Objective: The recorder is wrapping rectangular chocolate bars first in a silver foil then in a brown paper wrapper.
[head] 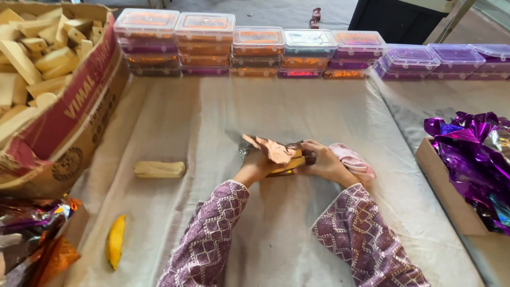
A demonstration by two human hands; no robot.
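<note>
So the copper foil-wrapped block [277, 155] sat mid-table on the white cloth [212, 117]; left hand [256, 166] and right hand [325, 162] were both clamped on it, close together; pink cloth [351, 158] just beside the right hand; bare wooden block [159, 169] well off to the left; stacked plastic boxes [257, 50] lined the far edge.

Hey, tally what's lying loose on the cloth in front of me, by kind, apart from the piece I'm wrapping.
Bare wooden block: 1
Yellow foil-wrapped piece: 1
Pink cloth: 1
Total: 3
</note>
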